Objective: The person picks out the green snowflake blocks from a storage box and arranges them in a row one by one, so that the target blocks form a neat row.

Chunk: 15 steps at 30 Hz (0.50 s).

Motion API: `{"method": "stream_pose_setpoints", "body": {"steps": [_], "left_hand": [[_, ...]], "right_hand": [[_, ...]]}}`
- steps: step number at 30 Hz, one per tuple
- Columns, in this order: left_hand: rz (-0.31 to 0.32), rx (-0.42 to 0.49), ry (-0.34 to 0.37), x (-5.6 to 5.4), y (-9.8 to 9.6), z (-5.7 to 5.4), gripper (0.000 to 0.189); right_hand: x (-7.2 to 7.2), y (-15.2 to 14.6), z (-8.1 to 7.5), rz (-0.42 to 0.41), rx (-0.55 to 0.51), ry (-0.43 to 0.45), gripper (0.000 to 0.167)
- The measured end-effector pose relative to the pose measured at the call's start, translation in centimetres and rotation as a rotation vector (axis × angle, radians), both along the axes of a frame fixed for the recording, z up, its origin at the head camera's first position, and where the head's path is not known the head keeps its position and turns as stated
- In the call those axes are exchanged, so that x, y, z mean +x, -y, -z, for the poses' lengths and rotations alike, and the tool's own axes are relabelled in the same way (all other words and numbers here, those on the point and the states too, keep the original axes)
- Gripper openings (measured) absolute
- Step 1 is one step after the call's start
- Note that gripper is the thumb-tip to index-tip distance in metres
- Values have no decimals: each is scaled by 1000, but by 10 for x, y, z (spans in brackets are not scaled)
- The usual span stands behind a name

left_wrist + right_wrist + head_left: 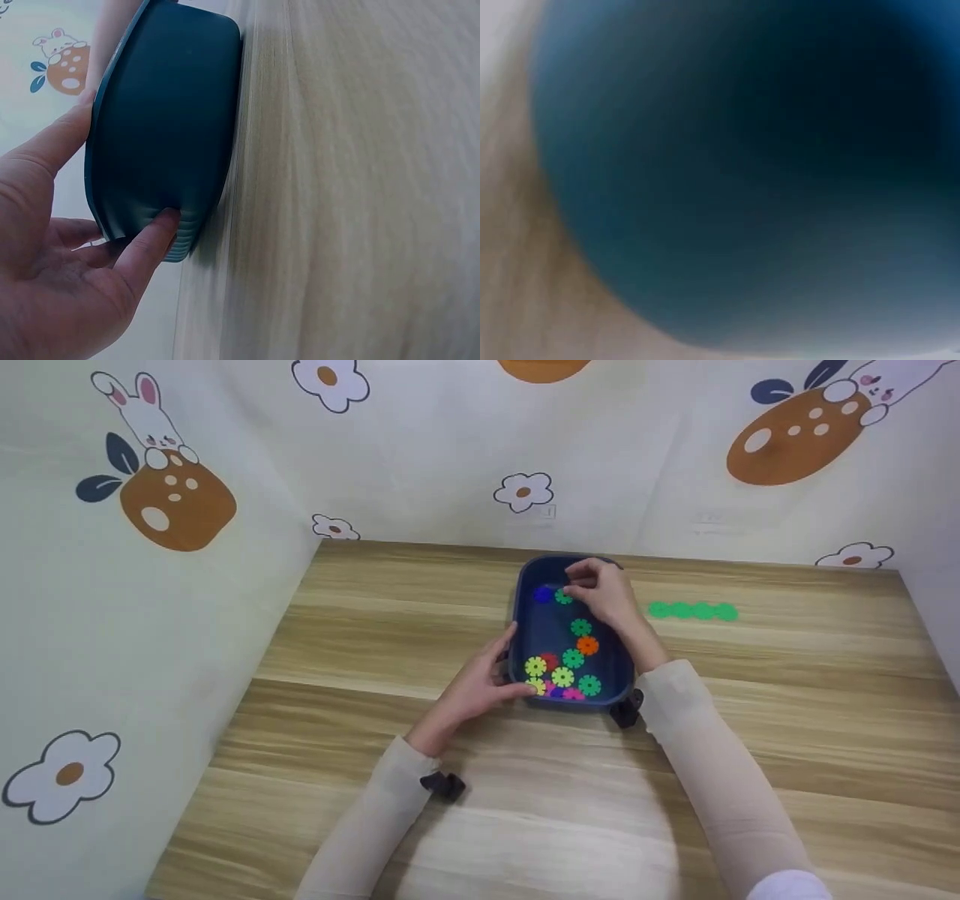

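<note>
Grips the blue tray (546, 628) with the left hand (478, 681), likely for steadiness, while reaching a far green disc (562, 598) with the right hand (609, 594), cannot tell whether pinching.

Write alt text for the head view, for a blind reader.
A person's right hand reaches into a dark blue tray of colourful notched discs; the left hand holds its near left corner. To the right, green discs lie in a row on a wooden table.

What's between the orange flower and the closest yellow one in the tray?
A green flower lies between the orange flower and that yellow flower; the head view shows it.
</note>
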<state>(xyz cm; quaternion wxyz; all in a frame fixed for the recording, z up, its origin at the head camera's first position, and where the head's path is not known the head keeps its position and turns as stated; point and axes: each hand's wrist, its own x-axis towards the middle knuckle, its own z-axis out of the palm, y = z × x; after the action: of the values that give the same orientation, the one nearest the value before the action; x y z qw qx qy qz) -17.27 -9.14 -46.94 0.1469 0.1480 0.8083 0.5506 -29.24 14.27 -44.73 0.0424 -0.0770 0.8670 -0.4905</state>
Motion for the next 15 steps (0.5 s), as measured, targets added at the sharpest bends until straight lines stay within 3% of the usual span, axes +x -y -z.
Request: {"method": "stream_pose_setpoints", "body": {"steps": [10,15], "left_hand": [[-16,-20,11,2,1,-2,100],[-11,-4,11,1,0,-1,100]], "right_hand": [[-2,4,11,-115,224,104,45],[-2,5,12,-159,278,122,40]]}}
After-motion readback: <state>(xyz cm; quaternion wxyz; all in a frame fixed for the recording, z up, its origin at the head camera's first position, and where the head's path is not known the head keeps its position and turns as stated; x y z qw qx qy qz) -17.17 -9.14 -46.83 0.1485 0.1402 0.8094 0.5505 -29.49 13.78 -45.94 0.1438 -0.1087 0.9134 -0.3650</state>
